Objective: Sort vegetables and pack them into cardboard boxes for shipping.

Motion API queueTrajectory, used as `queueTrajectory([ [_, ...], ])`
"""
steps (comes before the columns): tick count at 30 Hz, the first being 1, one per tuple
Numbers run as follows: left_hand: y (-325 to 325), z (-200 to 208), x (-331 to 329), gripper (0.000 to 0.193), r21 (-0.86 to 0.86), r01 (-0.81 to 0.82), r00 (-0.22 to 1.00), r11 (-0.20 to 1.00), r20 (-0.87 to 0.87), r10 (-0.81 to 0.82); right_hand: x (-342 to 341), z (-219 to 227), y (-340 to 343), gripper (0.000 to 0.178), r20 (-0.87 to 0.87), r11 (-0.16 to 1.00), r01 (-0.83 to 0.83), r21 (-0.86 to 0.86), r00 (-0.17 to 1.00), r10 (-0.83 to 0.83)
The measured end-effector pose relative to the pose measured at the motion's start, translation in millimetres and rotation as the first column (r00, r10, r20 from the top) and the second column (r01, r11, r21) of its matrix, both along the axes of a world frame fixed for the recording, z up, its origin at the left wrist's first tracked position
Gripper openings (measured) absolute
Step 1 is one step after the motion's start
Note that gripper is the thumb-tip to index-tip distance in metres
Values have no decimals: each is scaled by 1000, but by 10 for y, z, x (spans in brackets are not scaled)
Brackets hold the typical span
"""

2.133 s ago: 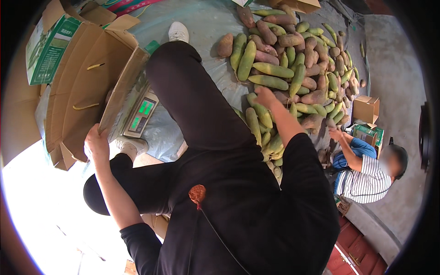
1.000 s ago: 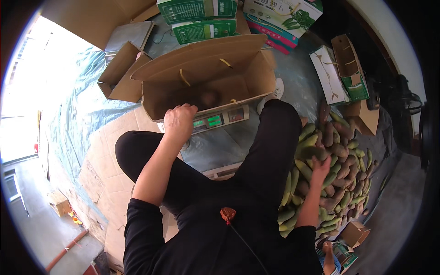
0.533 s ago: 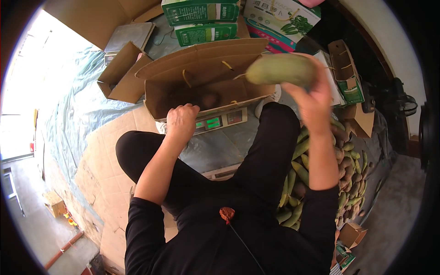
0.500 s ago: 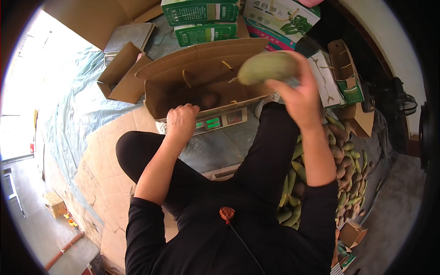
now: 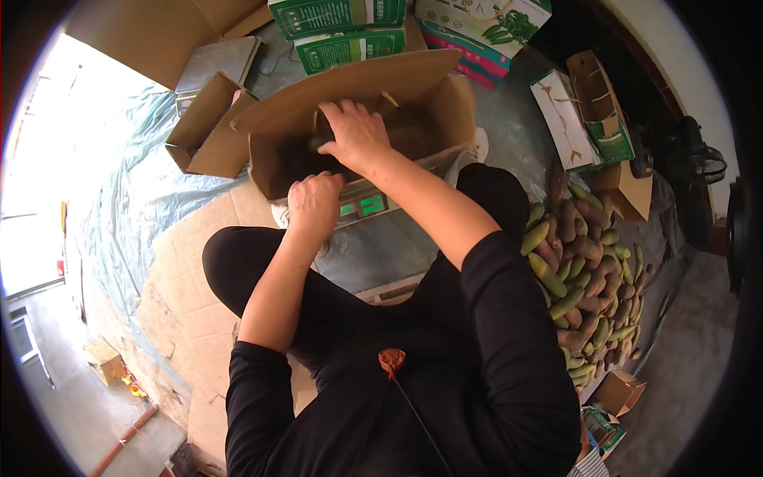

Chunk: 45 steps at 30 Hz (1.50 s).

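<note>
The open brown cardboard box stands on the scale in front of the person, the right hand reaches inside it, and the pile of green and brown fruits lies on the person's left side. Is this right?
Not quite. In the head view the pile of green and brown fruits lies on the person's right side, not the left. The rest holds: the right hand reaches inside the open brown cardboard box on the scale.

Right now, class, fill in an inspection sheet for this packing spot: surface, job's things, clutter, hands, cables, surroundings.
Surface: blue-grey sheet over tiled floor.
Job's things: open brown box on a scale; heap of green and brown fruit.
Clutter: printed cartons, small open boxes.
Hands: right hand inside the box, fingers down; left hand fisted at the box's near wall.
Cables: thin cord on the chest.
Surroundings: dark bag at right.
</note>
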State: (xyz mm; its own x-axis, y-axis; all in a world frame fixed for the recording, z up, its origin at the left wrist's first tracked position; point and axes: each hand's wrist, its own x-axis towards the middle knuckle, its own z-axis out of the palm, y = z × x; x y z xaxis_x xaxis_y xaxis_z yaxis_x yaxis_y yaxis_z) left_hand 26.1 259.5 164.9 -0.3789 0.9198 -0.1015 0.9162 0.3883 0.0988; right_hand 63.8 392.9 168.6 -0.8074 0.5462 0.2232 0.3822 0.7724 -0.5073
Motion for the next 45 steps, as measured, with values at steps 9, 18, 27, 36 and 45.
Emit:
queueTrajectory([
  [9, 34, 0, -46, 14, -73, -16, 1000, 997, -6, 15, 972, 520, 773, 30, -431, 924, -82, -373, 897, -94],
  [18, 108, 59, -23, 28, -78, -33, 999, 996, 18, 35, 3093, -359, 1069, 26, -238, 792, 490, -364, 773, -588],
  [27, 109, 47, 3, 24, -124, -99, 988, 987, 108, 113, 4594, -2283, -264, 29, 598, 603, 739, -301, 639, -485],
  [36, 43, -226, -190, 24, 76, 13, 993, 997, 112, -21, 4753, -2608, -1016, 47, 796, 335, 845, -417, 517, -315],
  [45, 125, -37, -22, 22, -70, -111, 974, 991, 189, 123, 4110, -2559, -540, 50, 792, 677, 635, -373, 597, -124],
])
